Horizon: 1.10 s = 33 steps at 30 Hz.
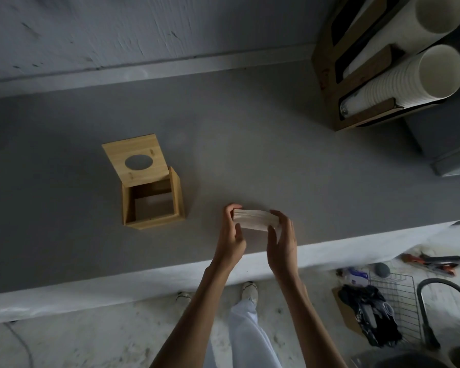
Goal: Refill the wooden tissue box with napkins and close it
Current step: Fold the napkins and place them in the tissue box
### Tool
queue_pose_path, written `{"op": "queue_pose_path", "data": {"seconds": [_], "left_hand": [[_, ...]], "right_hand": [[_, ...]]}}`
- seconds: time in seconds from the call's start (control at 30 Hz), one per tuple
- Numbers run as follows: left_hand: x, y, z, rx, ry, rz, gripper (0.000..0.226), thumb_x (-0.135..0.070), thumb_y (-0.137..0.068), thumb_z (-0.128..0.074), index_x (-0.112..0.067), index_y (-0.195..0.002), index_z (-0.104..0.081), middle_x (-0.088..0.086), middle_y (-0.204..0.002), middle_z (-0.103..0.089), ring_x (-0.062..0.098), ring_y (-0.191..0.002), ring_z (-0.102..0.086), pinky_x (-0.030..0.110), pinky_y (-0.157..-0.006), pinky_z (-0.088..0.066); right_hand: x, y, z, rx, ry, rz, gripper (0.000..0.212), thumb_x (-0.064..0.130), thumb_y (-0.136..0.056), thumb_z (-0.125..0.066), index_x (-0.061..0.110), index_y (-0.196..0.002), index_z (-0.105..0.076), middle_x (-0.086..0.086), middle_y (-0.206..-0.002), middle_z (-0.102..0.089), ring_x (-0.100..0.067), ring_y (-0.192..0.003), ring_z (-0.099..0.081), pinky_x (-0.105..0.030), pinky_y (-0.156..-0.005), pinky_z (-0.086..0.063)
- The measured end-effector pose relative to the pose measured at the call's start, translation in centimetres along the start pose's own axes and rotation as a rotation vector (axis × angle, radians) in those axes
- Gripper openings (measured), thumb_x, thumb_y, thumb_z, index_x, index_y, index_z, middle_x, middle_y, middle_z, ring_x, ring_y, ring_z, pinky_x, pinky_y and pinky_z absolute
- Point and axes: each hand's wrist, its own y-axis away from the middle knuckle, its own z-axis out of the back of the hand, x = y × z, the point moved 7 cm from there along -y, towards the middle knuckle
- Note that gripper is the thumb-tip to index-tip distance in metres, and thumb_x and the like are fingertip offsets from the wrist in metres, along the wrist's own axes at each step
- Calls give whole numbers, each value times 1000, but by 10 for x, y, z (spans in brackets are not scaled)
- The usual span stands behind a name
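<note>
A wooden tissue box (179,197) stands on the grey counter (276,160), left of centre. Its hinged lid (136,159), with an oval hole, is swung up and back. Inside, the box looks hollow with only its floor showing. A stack of pale napkins (255,219) is held on edge just above the counter, to the right of the box. My left hand (231,235) grips the stack's left end and my right hand (282,240) grips its right end.
A wooden cup dispenser (327,75) with two stacks of white paper cups (409,81) stands at the back right. A grey wall runs behind the counter. Below the counter's front edge lie a wire basket (398,301), tools and a dark faucet (430,309).
</note>
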Motion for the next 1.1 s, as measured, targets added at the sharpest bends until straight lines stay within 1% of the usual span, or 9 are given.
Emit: {"op": "queue_pose_path", "data": {"seconds": [0.1, 0.2, 0.33, 0.47, 0.53, 0.67, 0.9, 1.0, 1.1], "left_hand": [[1, 0, 2, -23, -31, -4, 43, 15, -88, -34, -11, -121, -42, 1, -111, -51, 11, -104, -50, 10, -94, -37], [1, 0, 7, -48, -53, -39, 40, 16, -85, -37, -12, -113, -45, -2, -104, -52, 10, -97, -52, 11, -89, -39], [3, 0, 10, -87, -125, -66, 31, 11, -90, -43, -6, -116, -50, -2, -106, -55, 3, -96, -51, 2, -89, -35], [4, 3, 16, -159, -92, -95, 20, 0, -95, -51, -6, -113, -55, 3, -106, -62, 7, -98, -59, 12, -90, -43], [10, 4, 16, -161, -82, -69, 19, -3, -95, -54, -4, -114, -57, 3, -108, -64, 5, -99, -59, 12, -90, -45], [20, 4, 19, -166, -27, 11, 17, -13, -96, -58, -6, -112, -60, 5, -108, -68, 12, -99, -65, 25, -87, -52], [3, 20, 60, -224, -2, 20, 17, -8, -90, -66, -11, -107, -67, 2, -98, -66, 4, -86, -64, 9, -74, -49], [11, 34, 89, -245, -34, 100, 16, -10, -86, -70, -14, -101, -70, 2, -92, -66, 6, -80, -65, 9, -72, -49], [22, 51, 124, -245, -36, 235, 14, -12, -82, -73, -16, -96, -72, 0, -86, -69, 10, -77, -66, 18, -70, -52]], "right_hand": [[-3, 0, 5, -35, 13, -14, 29, 5, -94, -51, 18, -120, -48, -6, -115, -59, -27, -108, -57, -40, -90, -50], [-3, 0, 12, -68, -19, -3, 23, 8, -95, -52, 20, -115, -52, -2, -112, -61, -21, -106, -59, -33, -89, -50], [-7, 0, 12, -47, 0, -14, 25, 4, -94, -52, 23, -110, -52, -4, -109, -60, -26, -105, -59, -35, -85, -49], [-7, 3, 15, -46, 2, -12, 21, 10, -95, -54, 25, -111, -55, 2, -111, -62, -23, -106, -60, -35, -87, -50], [-7, 3, 15, -14, 21, -16, 21, 12, -95, -55, 25, -111, -54, 2, -108, -63, -24, -103, -60, -33, -86, -49], [0, -3, 23, 8, 25, -21, 18, 14, -92, -61, 19, -109, -64, 5, -104, -69, -8, -93, -63, -21, -81, -48], [9, -3, 13, 108, -146, -218, 18, 14, -87, -67, 16, -105, -69, -1, -90, -73, -2, -76, -69, -15, -65, -55], [27, 8, -1, 154, -152, -272, 19, 16, -86, -69, 22, -104, -68, 4, -85, -74, -2, -70, -68, -11, -61, -52], [49, 24, -24, 232, -170, -301, 25, 13, -84, -70, 36, -92, -64, 8, -82, -74, 0, -68, -67, -12, -59, -51]]}}
